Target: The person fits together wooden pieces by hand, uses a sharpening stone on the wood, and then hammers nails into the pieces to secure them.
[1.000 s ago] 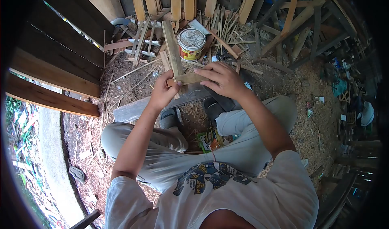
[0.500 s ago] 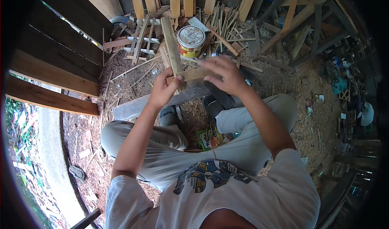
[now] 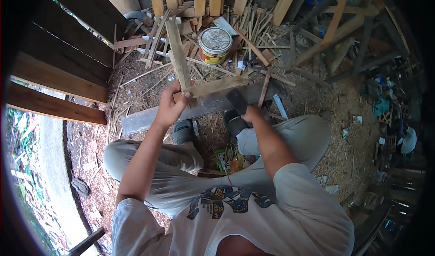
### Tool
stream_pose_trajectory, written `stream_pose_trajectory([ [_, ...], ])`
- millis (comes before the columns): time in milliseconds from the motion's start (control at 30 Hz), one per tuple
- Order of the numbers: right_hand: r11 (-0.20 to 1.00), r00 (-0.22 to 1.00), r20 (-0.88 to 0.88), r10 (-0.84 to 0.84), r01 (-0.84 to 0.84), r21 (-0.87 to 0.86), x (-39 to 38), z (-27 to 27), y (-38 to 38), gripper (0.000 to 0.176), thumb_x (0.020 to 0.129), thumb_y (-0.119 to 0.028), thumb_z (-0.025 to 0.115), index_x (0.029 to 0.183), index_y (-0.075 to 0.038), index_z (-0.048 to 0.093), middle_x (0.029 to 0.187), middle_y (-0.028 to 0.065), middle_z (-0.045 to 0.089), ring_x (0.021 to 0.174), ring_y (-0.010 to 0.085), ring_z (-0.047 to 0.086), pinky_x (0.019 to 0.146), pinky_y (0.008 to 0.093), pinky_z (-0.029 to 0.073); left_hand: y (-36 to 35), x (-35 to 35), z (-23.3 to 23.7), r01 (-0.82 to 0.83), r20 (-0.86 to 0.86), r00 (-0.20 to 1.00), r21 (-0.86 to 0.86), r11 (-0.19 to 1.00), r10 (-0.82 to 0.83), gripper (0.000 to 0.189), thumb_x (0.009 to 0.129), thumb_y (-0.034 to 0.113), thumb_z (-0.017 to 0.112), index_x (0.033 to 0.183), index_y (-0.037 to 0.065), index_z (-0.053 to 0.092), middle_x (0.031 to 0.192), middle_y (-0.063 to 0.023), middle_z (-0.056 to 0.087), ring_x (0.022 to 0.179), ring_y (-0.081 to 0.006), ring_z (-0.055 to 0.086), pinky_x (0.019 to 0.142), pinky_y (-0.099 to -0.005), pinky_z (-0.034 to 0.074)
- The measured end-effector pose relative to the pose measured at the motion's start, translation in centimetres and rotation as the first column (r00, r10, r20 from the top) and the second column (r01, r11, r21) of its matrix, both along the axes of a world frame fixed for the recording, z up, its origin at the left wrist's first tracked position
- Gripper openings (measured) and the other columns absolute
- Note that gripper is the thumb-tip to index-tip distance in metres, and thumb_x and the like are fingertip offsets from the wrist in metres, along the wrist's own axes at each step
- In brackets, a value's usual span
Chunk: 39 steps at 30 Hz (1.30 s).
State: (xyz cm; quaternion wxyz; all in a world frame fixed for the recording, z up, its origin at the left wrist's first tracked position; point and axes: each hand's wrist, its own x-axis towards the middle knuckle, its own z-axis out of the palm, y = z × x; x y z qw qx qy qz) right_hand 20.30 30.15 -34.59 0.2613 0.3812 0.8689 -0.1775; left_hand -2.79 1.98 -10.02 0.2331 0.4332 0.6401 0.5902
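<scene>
Dark tool (image 3: pixel 236 101) in right hand (image 3: pixel 252 114) blurred, indistinct.

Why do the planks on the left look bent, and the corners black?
Head view: a fisheye lens bows the planks and blacks the corners; daylight is soft, no hard shadows; the left hand on the strips and right hand on the tool look sharp.

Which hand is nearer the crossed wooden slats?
Left. The left hand grips the crossed wooden slats at their joint; the right hand is below their right end, on a dark tool.
</scene>
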Motion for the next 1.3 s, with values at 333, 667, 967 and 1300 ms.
stream_pose_trajectory([
  [333,0.964,0.953,-0.148,-0.265,0.266,-0.014,1.7,-4.4,1.2,0.065,0.091,-0.036,0.077,0.139,0.001,0.055,0.140,0.0274,0.059,0.133,0.0430,0.054,0.112,0.0479,0.045,1.9,-0.5,1.0,0.005,-0.069,0.998,0.023,1.000,-0.003,0.033,0.086,0.021,0.065,0.108,-0.003,0.065,0.093,-0.0086,0.066,0.087,-0.0150,0.059,0.080,-0.0326,0.050],
  [667,0.915,0.798,-0.453,-0.397,0.305,-0.265,0.1,-1.9,3.7,0.037,0.104,-0.031,0.056,0.123,-0.001,0.065,0.123,0.0252,0.068,0.117,0.0435,0.063,0.098,0.0500,0.049,2.6,-1.1,4.2,0.074,-0.145,0.988,0.147,0.986,-0.053,0.031,0.077,0.022,0.066,0.097,-0.002,0.062,0.086,-0.0092,0.062,0.078,-0.0177,0.057,0.075,-0.0326,0.049],
  [967,0.499,0.167,-0.474,-0.865,0.179,-0.848,-5.2,26.5,6.4,0.041,0.105,-0.026,0.061,0.137,-0.001,0.058,0.125,0.0137,0.068,0.107,0.0239,0.070,0.092,0.0404,0.059,1.0,-1.3,7.4,0.114,-0.327,0.944,0.221,0.969,-0.036,0.040,0.072,0.030,0.068,0.095,-0.002,0.062,0.085,-0.0119,0.061,0.078,-0.0230,0.057,0.075,-0.0354,0.049],
  [1300,0.373,0.115,-0.416,-0.902,-0.280,-0.885,-1.5,32.9,3.0,0.038,0.105,-0.013,0.059,0.142,-0.003,0.056,0.125,0.0095,0.070,0.108,0.0193,0.072,0.092,0.0361,0.061,-3.3,0.2,7.0,0.188,-0.440,0.892,0.147,0.971,-0.106,0.051,0.071,0.041,0.068,0.096,-0.003,0.065,0.092,-0.0188,0.065,0.084,-0.0374,0.063,0.084,-0.0430,0.052],
])
